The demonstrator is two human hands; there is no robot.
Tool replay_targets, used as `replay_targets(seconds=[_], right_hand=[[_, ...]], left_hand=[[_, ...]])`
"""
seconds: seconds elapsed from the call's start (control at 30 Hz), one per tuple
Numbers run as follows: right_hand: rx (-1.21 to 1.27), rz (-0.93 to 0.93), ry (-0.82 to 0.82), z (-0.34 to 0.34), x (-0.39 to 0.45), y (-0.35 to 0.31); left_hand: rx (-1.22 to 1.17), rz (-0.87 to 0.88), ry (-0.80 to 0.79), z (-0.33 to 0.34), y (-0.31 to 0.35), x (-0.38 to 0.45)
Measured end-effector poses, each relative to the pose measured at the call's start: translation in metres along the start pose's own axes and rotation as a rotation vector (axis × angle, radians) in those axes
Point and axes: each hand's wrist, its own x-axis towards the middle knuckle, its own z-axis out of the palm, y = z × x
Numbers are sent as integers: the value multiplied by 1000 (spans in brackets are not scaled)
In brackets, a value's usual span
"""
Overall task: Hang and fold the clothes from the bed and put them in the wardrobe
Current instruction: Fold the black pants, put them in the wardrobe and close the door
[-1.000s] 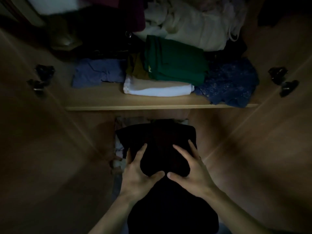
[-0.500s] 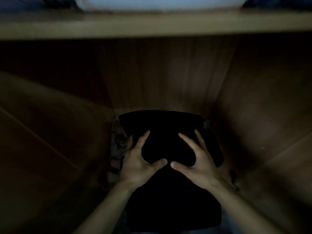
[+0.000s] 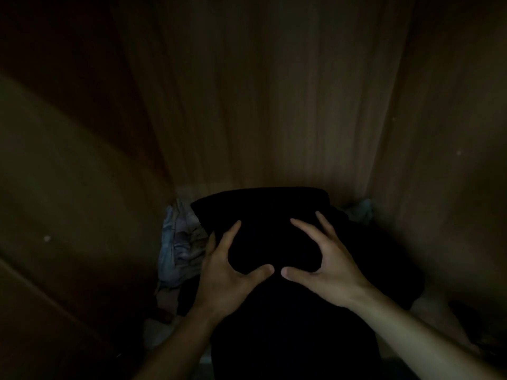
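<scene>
A folded black garment (image 3: 263, 212) lies low inside the dark wooden wardrobe (image 3: 260, 91), on top of other dark clothes. My left hand (image 3: 227, 272) grips its left near edge, fingers spread over the top and thumb pointing right. My right hand (image 3: 326, 267) holds its right near edge the same way, thumb pointing left. The two thumbs almost touch at the middle. Below the hands, more black cloth (image 3: 296, 338) runs toward me.
A crumpled pale blue-grey garment (image 3: 178, 242) lies left of the black one. A bit of pale cloth (image 3: 360, 211) shows at the back right corner. Wooden side walls close in on the left (image 3: 68, 187) and right (image 3: 452, 160).
The view has dropped below the shelf with the folded stacks, which is out of sight now. Both hands have carried the black garment deeper and lower into the wardrobe compartment.
</scene>
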Motion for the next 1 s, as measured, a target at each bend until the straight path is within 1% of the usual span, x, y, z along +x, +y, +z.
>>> replay_targets(seconds=[0.13, 0.27, 0.33, 0.43, 0.57, 0.6, 0.7, 0.77, 0.83, 0.9, 0.97, 1.0], right_hand=[[-13, 7, -2, -6, 11, 35], [-18, 35, 39, -20, 27, 66], [-17, 45, 36, -28, 41, 82], [-11, 67, 11, -30, 60, 113], [-47, 155, -21, -11, 72, 157], [-60, 187, -54, -5, 70, 170], [-158, 242, -241, 12, 54, 207], [-255, 248, -284, 20, 47, 216], [-411, 290, -253, 26, 47, 212], [-636, 291, -168, 32, 44, 201], [-798, 191, -54, 38, 42, 190], [-834, 121, -29, 41, 43, 187]], left_hand=[[-42, 1, -22, 33, -18, 12], [-49, 21, -75, 66, -19, 41], [-44, 39, -66, 81, -24, 57], [-50, 0, -77, 106, -39, 76], [-82, -96, -187, 140, -77, 87], [-36, -107, -234, 148, -92, 85], [255, -149, -436, 163, -137, 69], [366, -202, -469, 164, -151, 58], [481, -162, -470, 163, -150, 54], [619, -57, -405, 160, -141, 51], [685, 66, -298, 161, -131, 49], [693, 122, -268, 164, -128, 50]])
